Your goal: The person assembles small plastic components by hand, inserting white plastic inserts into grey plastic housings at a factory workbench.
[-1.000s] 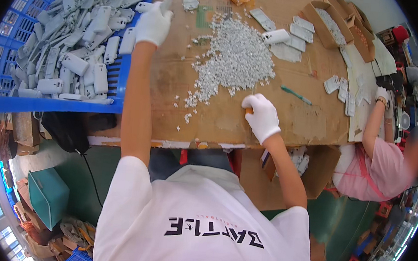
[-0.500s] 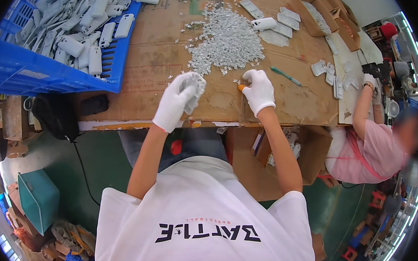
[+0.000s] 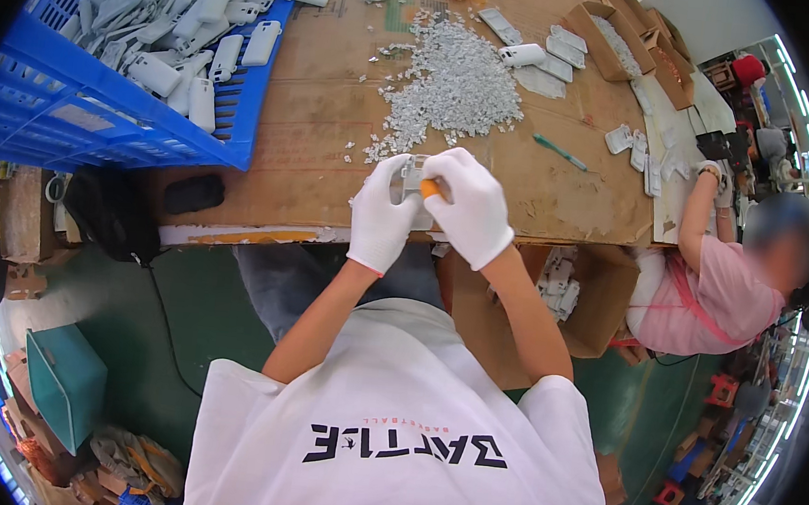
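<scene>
In a white glove, my left hand (image 3: 381,214) grips a pale plastic housing (image 3: 413,180) shaped like a small phone shell, in front of my body at the table's near side. My right hand (image 3: 471,204), also gloved and with an orange cover on one finger, is pinched against the housing's right side. Whatever lies in that pinch is too small or hidden to make out. Just beyond both hands spreads a pile of small clear-whitish plastic pieces (image 3: 457,89) on the cardboard-covered table (image 3: 309,138).
A blue crate (image 3: 117,126) heaped with white housings stands at the left. A green pen (image 3: 560,152), several loose shells (image 3: 564,52) and small boxes (image 3: 608,41) lie at the right. A cardboard box (image 3: 602,308) sits below the table edge. Beside me works a person in pink (image 3: 709,289).
My right hand has moved left from beside the pile to the housing. My left hand has brought the housing rightward and turned it, so the two hands now meet.
</scene>
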Motion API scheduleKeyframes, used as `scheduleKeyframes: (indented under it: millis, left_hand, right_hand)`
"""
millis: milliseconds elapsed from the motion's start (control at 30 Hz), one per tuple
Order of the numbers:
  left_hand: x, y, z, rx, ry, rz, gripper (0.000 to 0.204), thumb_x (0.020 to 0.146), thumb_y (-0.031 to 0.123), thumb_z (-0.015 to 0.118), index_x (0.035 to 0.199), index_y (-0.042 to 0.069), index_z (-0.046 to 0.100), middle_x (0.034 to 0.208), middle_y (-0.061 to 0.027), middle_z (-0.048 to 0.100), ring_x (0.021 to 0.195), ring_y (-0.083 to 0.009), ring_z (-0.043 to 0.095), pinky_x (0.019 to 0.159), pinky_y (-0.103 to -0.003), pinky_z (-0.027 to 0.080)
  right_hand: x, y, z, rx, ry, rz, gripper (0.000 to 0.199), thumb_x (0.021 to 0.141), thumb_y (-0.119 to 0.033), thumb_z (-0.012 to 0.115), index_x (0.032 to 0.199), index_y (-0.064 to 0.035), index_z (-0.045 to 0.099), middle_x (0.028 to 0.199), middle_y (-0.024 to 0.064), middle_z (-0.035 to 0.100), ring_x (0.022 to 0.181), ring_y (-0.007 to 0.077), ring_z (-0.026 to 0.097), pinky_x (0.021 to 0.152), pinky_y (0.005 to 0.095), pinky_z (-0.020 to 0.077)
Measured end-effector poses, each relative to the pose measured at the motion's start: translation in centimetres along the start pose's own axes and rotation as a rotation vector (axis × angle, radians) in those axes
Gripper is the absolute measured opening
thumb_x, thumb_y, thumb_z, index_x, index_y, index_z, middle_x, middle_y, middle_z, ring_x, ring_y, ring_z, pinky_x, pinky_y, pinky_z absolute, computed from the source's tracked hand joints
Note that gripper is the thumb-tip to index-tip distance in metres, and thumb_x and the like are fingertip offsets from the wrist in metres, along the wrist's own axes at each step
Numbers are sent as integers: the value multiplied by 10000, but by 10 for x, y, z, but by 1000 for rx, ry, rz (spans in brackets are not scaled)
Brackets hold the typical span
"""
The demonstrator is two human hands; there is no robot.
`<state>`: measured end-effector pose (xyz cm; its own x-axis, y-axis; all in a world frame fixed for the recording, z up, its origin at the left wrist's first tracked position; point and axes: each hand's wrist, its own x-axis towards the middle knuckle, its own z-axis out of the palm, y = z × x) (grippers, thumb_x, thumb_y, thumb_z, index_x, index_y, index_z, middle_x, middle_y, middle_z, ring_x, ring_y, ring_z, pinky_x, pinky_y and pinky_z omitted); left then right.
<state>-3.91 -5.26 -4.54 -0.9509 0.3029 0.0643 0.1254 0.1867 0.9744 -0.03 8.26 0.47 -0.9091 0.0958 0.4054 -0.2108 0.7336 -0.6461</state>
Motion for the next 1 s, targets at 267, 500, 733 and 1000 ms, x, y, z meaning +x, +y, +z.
scheduleKeyframes:
  millis: [267,500,733,1000]
  left_hand:
    - [-10,14,-2,100,88,96,406,832,-37,611,1232,35,587,1118,-166,623,1052,-344,623,904,-388,504]
    - [-13,17,-7,59,134,251,367,845,-39,617,1203,41,600,1090,-146,631,972,-304,650,826,-364,528]
    - [-8,18,-17,101,88,217,200,847,-8,645,1042,34,653,927,-121,666,800,-276,667,733,-345,533]
    - [3,18,-14,89,108,218,138,802,-7,663,931,41,643,823,-117,648,720,-253,651,667,-336,517]
  right_hand:
    - [7,0,15,-252,-52,77,171,726,-32,725,867,-69,635,979,109,542,896,305,592,771,392,501]
    - [-1,-5,15,181,-46,420,229,853,-7,606,1075,-30,656,952,172,685,883,290,677,768,379,527]
    - [-17,-13,26,-58,84,102,257,809,65,590,1044,-32,629,931,163,631,862,376,637,764,396,516]
    - [-17,-8,25,-46,61,113,301,811,89,584,1084,-34,618,956,151,631,880,342,641,768,383,518]
